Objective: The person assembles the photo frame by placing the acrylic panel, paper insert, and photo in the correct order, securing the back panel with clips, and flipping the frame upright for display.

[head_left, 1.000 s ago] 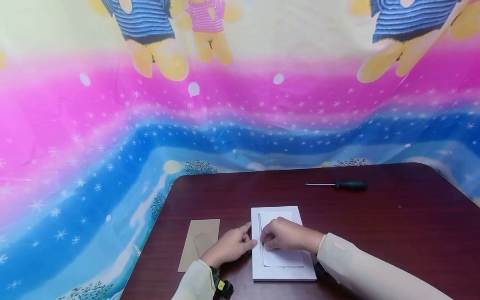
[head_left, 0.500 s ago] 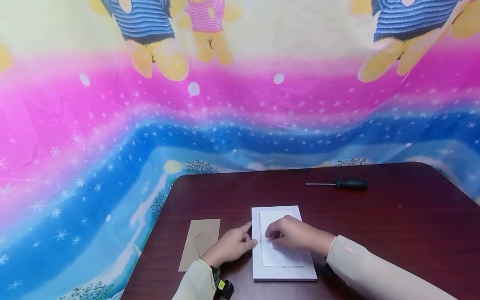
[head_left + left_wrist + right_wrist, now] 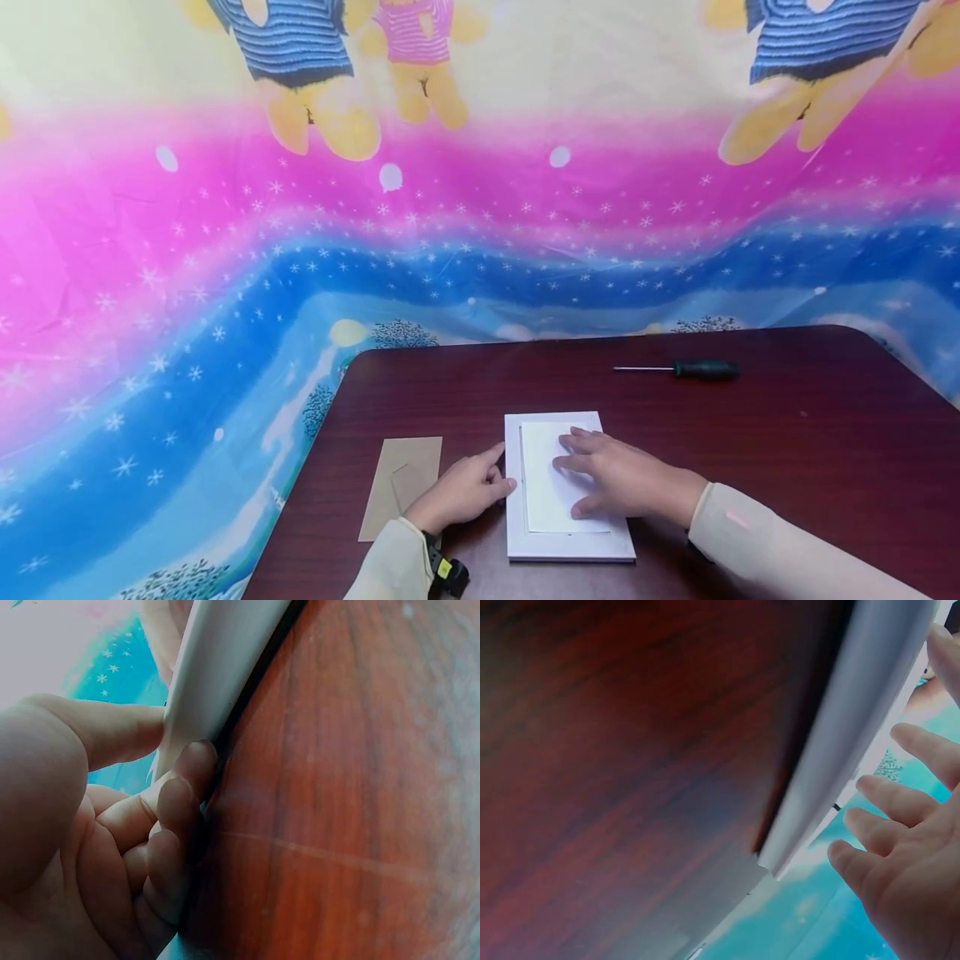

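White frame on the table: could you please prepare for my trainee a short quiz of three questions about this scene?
1. Fill in: in the head view, the brown panel lies to the ____ of the white frame.

2. Which thing lies nearest the far edge of the table?
A: the brown panel
B: the white frame
C: the screwdriver

3. True or false: the right hand has its fingers spread apart.

Key: 1. left; 2. C; 3. true.
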### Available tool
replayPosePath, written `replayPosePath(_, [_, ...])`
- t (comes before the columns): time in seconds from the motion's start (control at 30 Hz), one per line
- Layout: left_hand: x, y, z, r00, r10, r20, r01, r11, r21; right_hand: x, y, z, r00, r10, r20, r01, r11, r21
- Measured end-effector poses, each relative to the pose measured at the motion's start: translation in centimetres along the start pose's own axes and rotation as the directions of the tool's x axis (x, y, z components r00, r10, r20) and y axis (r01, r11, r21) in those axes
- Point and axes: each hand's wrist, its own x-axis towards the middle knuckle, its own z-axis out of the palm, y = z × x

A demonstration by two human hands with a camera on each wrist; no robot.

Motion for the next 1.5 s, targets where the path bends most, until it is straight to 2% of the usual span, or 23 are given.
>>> replayPosePath(0.37, [-0.16,0.18,-0.07,1.000,0.015,-0.006,-0.015,1.000,-0.002,-0.05,-0.16,0.18,1.000,-0.030,-0.004,0.030,1.000,-0.002])
replayPosePath(1.5, [-0.16,0.15,0.01,1.000,0.000,0.001,0.000,1.000,-0.009,0.00,0.27,0.64,1.000,-0.011,-0.007,0.011,1.000,0.015])
